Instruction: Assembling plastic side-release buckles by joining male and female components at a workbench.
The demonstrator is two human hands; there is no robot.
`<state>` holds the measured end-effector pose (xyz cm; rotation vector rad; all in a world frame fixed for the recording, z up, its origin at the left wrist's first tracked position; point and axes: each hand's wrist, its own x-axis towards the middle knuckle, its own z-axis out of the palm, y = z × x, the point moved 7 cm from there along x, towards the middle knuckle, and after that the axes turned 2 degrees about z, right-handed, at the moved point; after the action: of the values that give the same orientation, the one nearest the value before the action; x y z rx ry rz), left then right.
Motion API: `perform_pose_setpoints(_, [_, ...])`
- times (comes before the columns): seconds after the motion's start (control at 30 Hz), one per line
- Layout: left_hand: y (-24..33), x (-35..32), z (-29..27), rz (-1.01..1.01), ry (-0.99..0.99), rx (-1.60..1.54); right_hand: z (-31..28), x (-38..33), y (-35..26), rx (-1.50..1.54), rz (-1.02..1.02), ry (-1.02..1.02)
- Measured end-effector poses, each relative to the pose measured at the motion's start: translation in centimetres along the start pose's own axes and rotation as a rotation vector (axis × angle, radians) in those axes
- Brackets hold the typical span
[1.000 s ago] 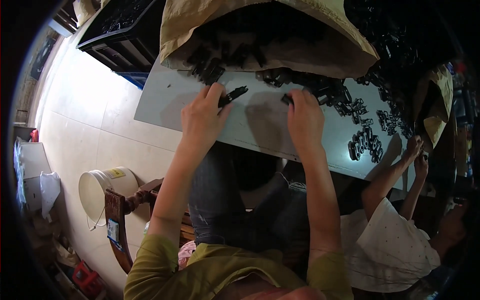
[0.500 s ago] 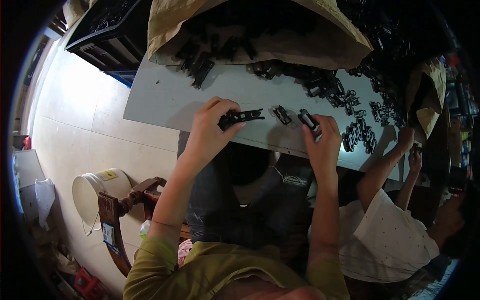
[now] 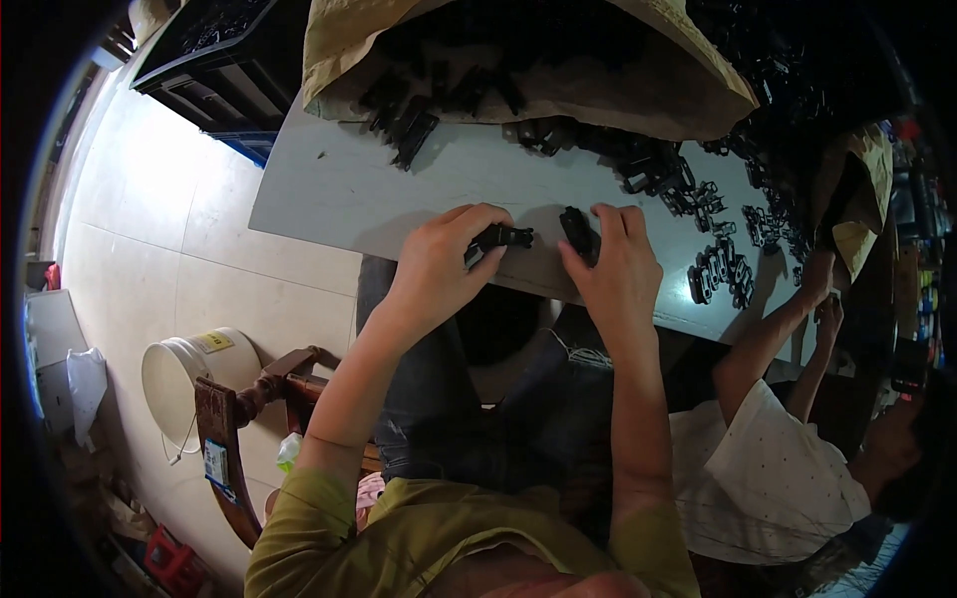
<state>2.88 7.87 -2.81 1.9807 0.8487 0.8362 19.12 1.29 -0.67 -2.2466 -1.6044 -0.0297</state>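
Note:
My left hand [image 3: 446, 261] is closed around a narrow black part [image 3: 508, 236], which looks like a plastic or metal clip. Its far end sticks out past my thumb and forefinger, pointing right. My right hand [image 3: 616, 267] has its thumb and fingers around another small, long black part [image 3: 575, 229] at the near side of the table [image 3: 334, 194]. Whether this part rests on the tabletop or is lifted I cannot tell. A short gap separates the two parts.
A large brown paper bag [image 3: 688, 100] opens toward me, dark parts spilling out. More black parts [image 3: 720, 271] lie in rows at right. A co-worker's hands [image 3: 822, 289] work by a second paper bag [image 3: 859, 244]. A black crate [image 3: 214, 85] and a white bucket [image 3: 199, 374] stand left.
My right hand has moved left to where a loose black part lay between my hands. My left hand has moved slightly right, and less of its part shows.

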Motion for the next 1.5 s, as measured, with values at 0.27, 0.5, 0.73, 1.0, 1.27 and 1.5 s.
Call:
perform_pose_setpoints(0.27, [-0.4, 0.4, 0.4, -0.02, -0.05, 0.064, 1.2, 0.5, -0.3, 0.518, -0.067, -0.076])
perform_pose_setpoints(0.5, [-0.6, 0.6, 0.8, -0.066, -0.125, -0.06, 0.1, -0.2, -2.9, 0.453, -0.265, -0.168])
perform_pose_setpoints(0.73, [-0.1, 0.3, 1.0, -0.061, -0.114, -0.164, -0.4, -1.6, -4.8, 0.393, -0.393, -0.096])
perform_pose_setpoints(1.0, [1.6, 0.0, 2.2, 0.131, -0.195, -0.389, 1.2, -2.8, 0.0, 0.873, 0.017, -0.384])
perform_pose_setpoints(1.27, [1.8, -0.9, 2.1, 0.046, -0.188, -0.459, 0.6, -3.7, -0.9, 1.047, -0.042, -0.321])
perform_pose_setpoints(1.5, [-0.4, -1.8, 2.3, -0.035, -0.142, -0.419, -0.9, -0.9, 2.3, 0.665, -0.192, -0.11])
